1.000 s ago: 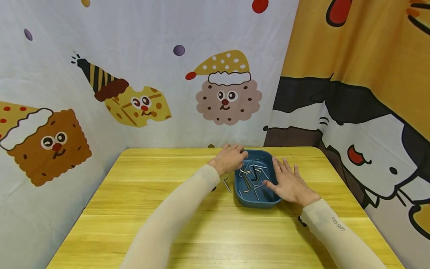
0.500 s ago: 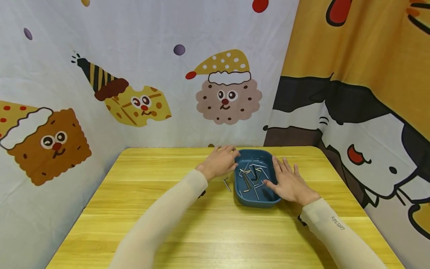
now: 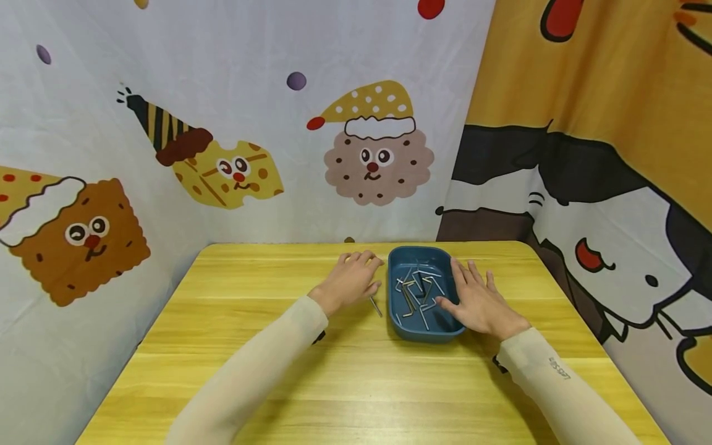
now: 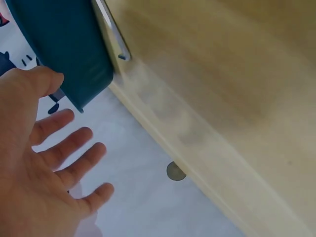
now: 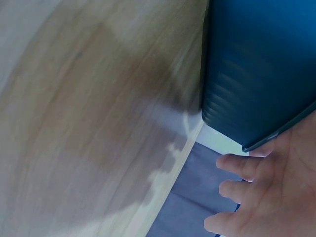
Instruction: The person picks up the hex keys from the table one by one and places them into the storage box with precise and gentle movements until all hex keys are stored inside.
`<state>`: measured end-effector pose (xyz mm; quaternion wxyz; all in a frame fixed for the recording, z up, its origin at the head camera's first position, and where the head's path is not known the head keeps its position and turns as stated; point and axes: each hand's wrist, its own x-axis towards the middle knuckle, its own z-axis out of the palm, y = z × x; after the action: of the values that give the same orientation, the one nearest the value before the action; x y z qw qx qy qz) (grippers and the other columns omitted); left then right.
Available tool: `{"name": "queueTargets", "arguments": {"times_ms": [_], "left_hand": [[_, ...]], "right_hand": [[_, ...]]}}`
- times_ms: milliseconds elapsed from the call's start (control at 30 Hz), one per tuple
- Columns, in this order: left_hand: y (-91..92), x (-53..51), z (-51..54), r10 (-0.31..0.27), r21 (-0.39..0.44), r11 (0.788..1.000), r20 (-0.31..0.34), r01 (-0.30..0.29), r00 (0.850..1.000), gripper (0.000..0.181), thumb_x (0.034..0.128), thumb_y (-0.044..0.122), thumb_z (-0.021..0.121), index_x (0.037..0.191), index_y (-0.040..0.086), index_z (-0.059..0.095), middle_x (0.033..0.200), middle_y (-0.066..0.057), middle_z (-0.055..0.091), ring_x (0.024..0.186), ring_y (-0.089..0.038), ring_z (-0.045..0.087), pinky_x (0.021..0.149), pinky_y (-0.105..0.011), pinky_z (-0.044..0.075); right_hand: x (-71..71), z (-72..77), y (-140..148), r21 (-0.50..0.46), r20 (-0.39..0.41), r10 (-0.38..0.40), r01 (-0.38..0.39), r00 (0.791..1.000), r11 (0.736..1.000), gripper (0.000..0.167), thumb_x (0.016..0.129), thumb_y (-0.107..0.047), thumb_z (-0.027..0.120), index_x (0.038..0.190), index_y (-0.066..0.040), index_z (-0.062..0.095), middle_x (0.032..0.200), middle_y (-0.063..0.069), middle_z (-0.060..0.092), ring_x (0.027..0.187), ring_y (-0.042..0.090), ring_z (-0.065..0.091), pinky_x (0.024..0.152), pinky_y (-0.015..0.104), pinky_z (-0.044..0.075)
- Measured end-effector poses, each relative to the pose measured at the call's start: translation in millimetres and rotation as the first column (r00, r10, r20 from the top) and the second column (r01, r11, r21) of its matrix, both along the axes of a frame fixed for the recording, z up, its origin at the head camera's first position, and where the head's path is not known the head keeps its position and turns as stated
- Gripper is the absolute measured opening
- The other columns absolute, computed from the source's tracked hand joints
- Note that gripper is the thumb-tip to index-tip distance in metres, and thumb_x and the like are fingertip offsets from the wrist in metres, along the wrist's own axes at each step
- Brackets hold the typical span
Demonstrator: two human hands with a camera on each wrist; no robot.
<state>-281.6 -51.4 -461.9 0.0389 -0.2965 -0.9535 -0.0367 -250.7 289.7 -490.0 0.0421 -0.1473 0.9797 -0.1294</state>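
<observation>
A blue box (image 3: 425, 335) holds several L-shaped hex keys (image 3: 408, 301), silver and brassy. One more silver hex key (image 3: 376, 307) lies on the table just left of the box, its upper end hidden under my left hand (image 3: 346, 279). That hand hovers over the tabletop with fingers spread and nothing in them; the left wrist view has the loose hex key (image 4: 116, 32) beside the box wall (image 4: 64, 44). My right hand (image 3: 483, 303) rests against the box's right rim, thumb over the inside, fingers extended. In the right wrist view, its palm (image 5: 291, 182) faces the box's outer side (image 5: 256, 64).
The wooden table (image 3: 267, 395) runs back to a white curtain (image 3: 278, 37) with cartoon prints. On the right hangs a yellow, black and white curtain (image 3: 517, 68). The box stands near the table's back edge.
My left hand has drawn away from the box's left rim, moving left and slightly toward me, and now covers part of the loose hex key. The right hand and box stay put.
</observation>
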Motion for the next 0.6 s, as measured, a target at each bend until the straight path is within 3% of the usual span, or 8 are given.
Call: {"name": "queueTargets", "arguments": {"times_ms": [167, 367, 400, 433, 600], "left_hand": [[-5.3, 9.0, -8.4, 0.011, -0.030, 0.999, 0.001, -0.011, 1.000, 0.053, 0.1194, 0.045, 0.067, 0.165, 0.019, 0.061, 0.168, -0.009, 0.062, 0.156, -0.037, 0.062, 0.138, -0.068, 0.043], [-8.9, 18.2, -17.8, -0.001, -0.031, 1.000, 0.053, 0.002, 0.999, 0.053, 0.1192, 0.046, 0.066, 0.165, 0.018, 0.062, 0.170, -0.009, 0.060, 0.159, -0.038, 0.060, 0.142, -0.071, 0.035], [-8.9, 19.1, -19.7, 0.000, -0.026, 1.000, 0.066, 0.002, 0.998, 0.053, 0.1188, 0.045, 0.067, 0.164, 0.018, 0.063, 0.169, -0.010, 0.061, 0.159, -0.038, 0.060, 0.142, -0.071, 0.035], [-11.6, 12.6, -33.7, -0.013, -0.006, 1.000, 0.061, 0.014, 0.998, 0.056, 0.1188, 0.051, 0.065, 0.165, 0.019, 0.062, 0.170, -0.008, 0.060, 0.160, -0.036, 0.059, 0.144, -0.070, 0.033], [-9.8, 17.6, -40.3, -0.004, -0.013, 1.000, 0.099, 0.005, 0.995, 0.055, 0.1172, 0.052, 0.067, 0.163, 0.021, 0.063, 0.170, -0.007, 0.061, 0.160, -0.037, 0.059, 0.143, -0.072, 0.034]], "right_hand": [[0.3, 0.1, 1, 0.002, -0.006, 0.004, -0.004, 1.000, 1.000, 0.112, 0.115, -0.068, 0.060, 0.186, 0.000, 0.008, 0.190, 0.035, 0.022, 0.179, 0.062, 0.011, 0.137, 0.091, 0.005], [0.3, 0.4, 0, -0.001, -0.013, 0.002, -0.002, 1.000, 1.000, 0.110, 0.115, -0.065, 0.062, 0.186, 0.001, 0.010, 0.190, 0.035, 0.023, 0.179, 0.062, 0.011, 0.137, 0.091, 0.006], [0.2, 0.5, 0, -0.001, -0.015, 0.002, -0.002, 1.000, 1.000, 0.110, 0.115, -0.065, 0.062, 0.186, 0.001, 0.010, 0.190, 0.035, 0.023, 0.179, 0.062, 0.012, 0.137, 0.091, 0.006], [0.1, 0.7, 0, -0.002, -0.015, 0.002, -0.002, 1.000, 1.000, 0.110, 0.115, -0.065, 0.062, 0.186, 0.001, 0.010, 0.190, 0.034, 0.023, 0.179, 0.062, 0.012, 0.137, 0.091, 0.006], [0.3, 1.6, 0, -0.001, -0.015, 0.003, -0.003, 1.000, 1.000, 0.111, 0.115, -0.066, 0.062, 0.186, 0.001, 0.010, 0.190, 0.035, 0.023, 0.178, 0.062, 0.012, 0.137, 0.091, 0.006]]}}
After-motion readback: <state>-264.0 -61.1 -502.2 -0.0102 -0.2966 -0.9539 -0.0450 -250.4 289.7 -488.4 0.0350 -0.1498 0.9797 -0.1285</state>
